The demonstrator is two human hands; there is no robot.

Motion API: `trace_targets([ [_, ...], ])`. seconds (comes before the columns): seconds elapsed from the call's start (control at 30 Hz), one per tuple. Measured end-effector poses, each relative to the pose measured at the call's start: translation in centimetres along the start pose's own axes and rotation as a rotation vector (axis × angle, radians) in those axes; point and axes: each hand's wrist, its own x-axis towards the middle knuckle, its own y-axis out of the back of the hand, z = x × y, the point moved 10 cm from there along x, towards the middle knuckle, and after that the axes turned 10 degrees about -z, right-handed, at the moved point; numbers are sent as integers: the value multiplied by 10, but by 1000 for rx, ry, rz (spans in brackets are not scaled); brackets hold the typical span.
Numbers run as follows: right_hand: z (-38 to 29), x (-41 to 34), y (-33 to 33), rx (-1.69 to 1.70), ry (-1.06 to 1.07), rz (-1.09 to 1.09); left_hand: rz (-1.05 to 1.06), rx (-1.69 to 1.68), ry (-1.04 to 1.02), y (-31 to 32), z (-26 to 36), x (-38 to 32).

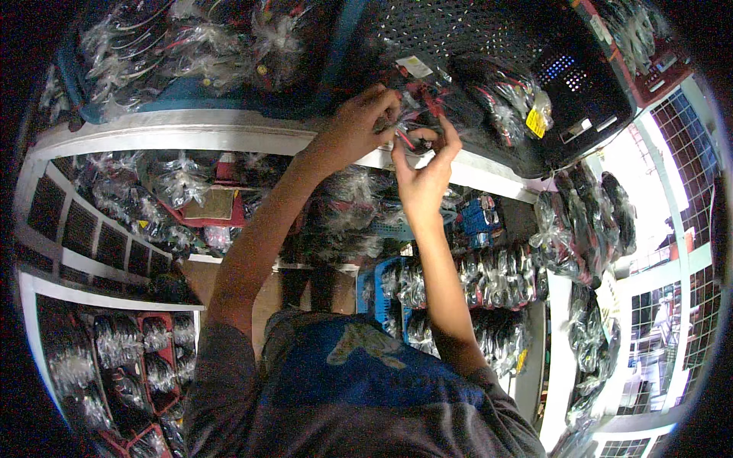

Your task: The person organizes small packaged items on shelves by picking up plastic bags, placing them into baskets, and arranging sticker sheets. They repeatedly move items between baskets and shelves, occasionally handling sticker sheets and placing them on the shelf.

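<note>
Both hands are raised over the front edge of a black perforated plastic basket [578, 120]. My left hand [366, 123] has its fingers curled at a plastic-wrapped bundle with red and dark parts [421, 100]; what lies between the fingertips is too dark to tell. My right hand [426, 151] is just to the right, thumb and fingers curved around the bundle's near side, close to a thin red strip [405, 139]. A white label [414, 66] lies on the bundle behind the hands. To the right sits another wrapped bundle [509, 106] with a yellow tag [537, 122].
A blue bin [189, 97] with wrapped bundles stands at the left on a white shelf rail [172, 137]. Below are blue crates [386, 286] and red trays [154, 320] of bundles. More bundles hang at the right [584, 223] beside a wire-mesh grille [693, 143].
</note>
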Motion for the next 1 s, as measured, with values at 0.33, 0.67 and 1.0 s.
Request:
trace_targets([
  [0.33, -7, -12, 12, -164, 199, 191, 126, 69, -81, -17, 21, -10],
  [0.67, 17, -16, 30, -12, 37, 198, 238, 6, -94, -22, 20, -15],
  [1.0, 15, -15, 23, 125, -248, 121, 197, -100, -39, -19, 14, -16],
])
